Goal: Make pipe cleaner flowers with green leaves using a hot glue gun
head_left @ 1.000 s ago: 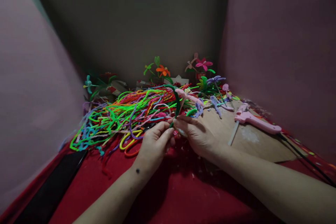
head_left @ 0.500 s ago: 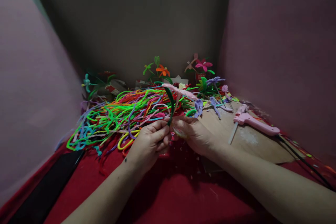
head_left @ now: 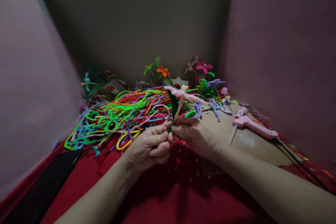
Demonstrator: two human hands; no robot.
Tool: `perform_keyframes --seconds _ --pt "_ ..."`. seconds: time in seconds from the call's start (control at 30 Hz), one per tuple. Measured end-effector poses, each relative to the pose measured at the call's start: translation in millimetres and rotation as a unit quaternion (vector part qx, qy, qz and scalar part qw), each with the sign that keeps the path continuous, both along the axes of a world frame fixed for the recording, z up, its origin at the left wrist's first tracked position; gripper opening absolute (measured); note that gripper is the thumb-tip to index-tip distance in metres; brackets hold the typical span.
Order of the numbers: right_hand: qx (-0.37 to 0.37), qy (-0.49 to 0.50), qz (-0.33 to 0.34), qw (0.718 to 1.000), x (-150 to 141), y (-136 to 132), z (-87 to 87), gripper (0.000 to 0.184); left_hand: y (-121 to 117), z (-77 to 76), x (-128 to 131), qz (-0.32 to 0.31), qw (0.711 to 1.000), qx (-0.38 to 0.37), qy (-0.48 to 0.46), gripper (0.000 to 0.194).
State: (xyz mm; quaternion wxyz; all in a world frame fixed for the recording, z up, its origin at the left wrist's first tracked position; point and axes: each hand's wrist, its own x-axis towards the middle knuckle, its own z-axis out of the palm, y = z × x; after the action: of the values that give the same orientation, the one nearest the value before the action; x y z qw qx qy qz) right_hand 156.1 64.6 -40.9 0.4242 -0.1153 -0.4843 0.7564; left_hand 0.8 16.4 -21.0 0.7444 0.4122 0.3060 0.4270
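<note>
Between my two hands stands a pink pipe-cleaner flower [head_left: 181, 93] with a pale yellow centre, tilted slightly, its stem running down to my fingertips. A dark green pipe-cleaner leaf [head_left: 173, 103] rises along the left of the stem. My left hand [head_left: 153, 143] is closed, thumb and forefinger pinching the lower end of the leaf. My right hand [head_left: 194, 134] is closed too, its fingers pinching around the flower's stem right beside the left fingertips. The exact spot where leaf and stem meet is partly hidden by the fingers.
A heap of coloured pipe cleaners [head_left: 118, 112] spreads behind my left hand. To the right, a pink glue gun [head_left: 256, 124] with a black cord rests on a brown board [head_left: 223, 133]. Finished flowers [head_left: 164, 71] stand at the back; a black flat object [head_left: 44, 189] lies on red cloth [head_left: 162, 196].
The flower has turned and shifted slightly right, and the green leaf shows broader. My right fingers have closed in against the stem beside my left fingertips.
</note>
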Motion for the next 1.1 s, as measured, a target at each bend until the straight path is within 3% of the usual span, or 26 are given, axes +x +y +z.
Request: perform_keyframes --seconds 0.13,0.23,0.37,0.43,0.5,0.63,0.83,0.97,1.1 --pt "-0.001 -0.005 -0.032 0.999 0 2 -3.0 0.016 2 0.2 2 0.008 1.0 0.018 0.021 0.014" --pt "-0.015 -0.004 -0.053 0.998 -1 3 -4.5 0.012 2 2.8 8 0.071 0.988 0.08 0.112 0.016" --pt "-0.042 0.017 -0.069 0.997 -3 1 -5.2 0.009 -2 5.6 18 0.187 0.926 0.178 0.276 0.02" --pt "-0.051 0.022 -0.075 0.996 -5 -1 -6.2 0.009 -4 5.1 21 0.226 0.9 0.2 0.315 0.02" --pt "-0.046 0.016 -0.086 0.995 -5 -2 -7.0 0.011 -5 3.5 22 0.246 0.892 0.211 0.315 0.021" --pt "0.003 -0.028 -0.096 0.995 -5 -1 -4.7 0.016 -3 -0.2 20 0.234 0.922 0.166 0.261 0.019" --pt "0.077 -0.108 -0.115 0.984 0 1 0.9 0.013 1 -1.9 15 0.159 0.98 0.053 0.105 0.02" --pt "0.047 -0.079 -0.075 0.993 1 0 -1.4 0.019 1 -4.1 14 0.104 0.994 0.015 0.01 0.019" --pt "0.06 -0.057 -0.078 0.994 1 0 -0.9 0.015 1 -7.2 12 0.058 0.997 -0.011 -0.045 0.016"
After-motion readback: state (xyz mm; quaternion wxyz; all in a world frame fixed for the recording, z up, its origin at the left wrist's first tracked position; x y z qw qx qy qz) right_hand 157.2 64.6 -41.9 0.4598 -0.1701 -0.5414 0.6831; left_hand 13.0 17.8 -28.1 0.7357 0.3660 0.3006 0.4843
